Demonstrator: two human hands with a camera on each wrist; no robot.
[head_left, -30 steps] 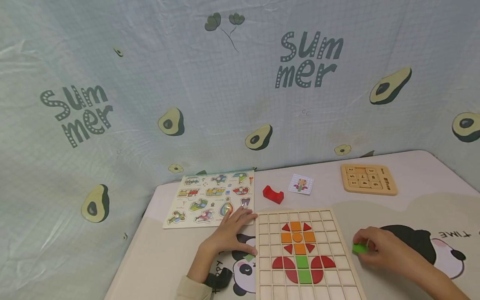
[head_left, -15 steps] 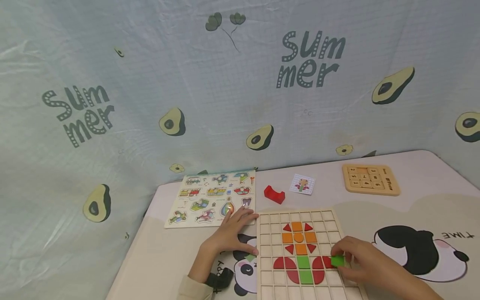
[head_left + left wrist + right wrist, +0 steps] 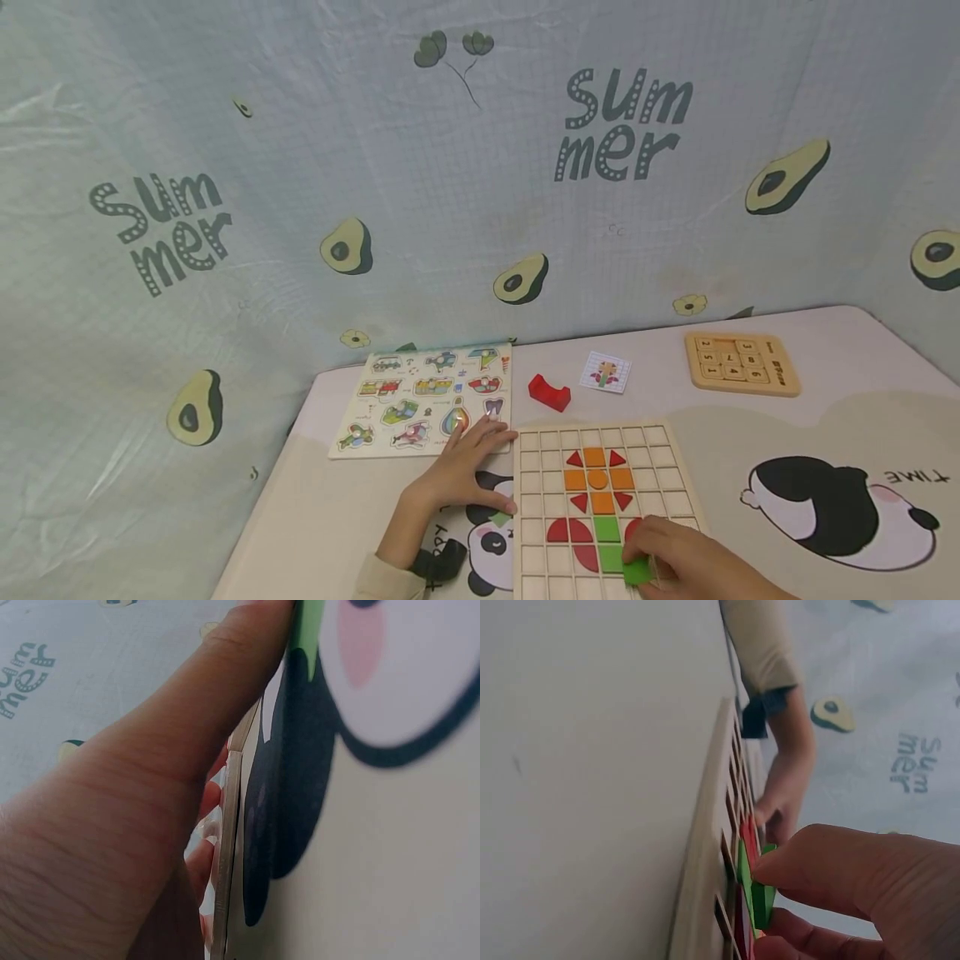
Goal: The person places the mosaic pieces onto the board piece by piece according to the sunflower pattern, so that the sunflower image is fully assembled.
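Right hand (image 3: 693, 567) pinching green block (image 3: 637, 572), low over grid board (image 3: 675, 479) near green stem squares. We reckon it could snag on divider and tilt, or knock red pieces (image 3: 567, 530). Left hand (image 3: 459, 471) flat, fingers relaxed, bracing board's left edge; if it slips, board skids on surface (image 3: 825, 417).

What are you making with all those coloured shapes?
A person is filling a wooden grid board with flat coloured pieces. The right hand pinches a small green square block over the board's lower rows, beside the green squares already set in. The left hand rests flat at the board's left edge.
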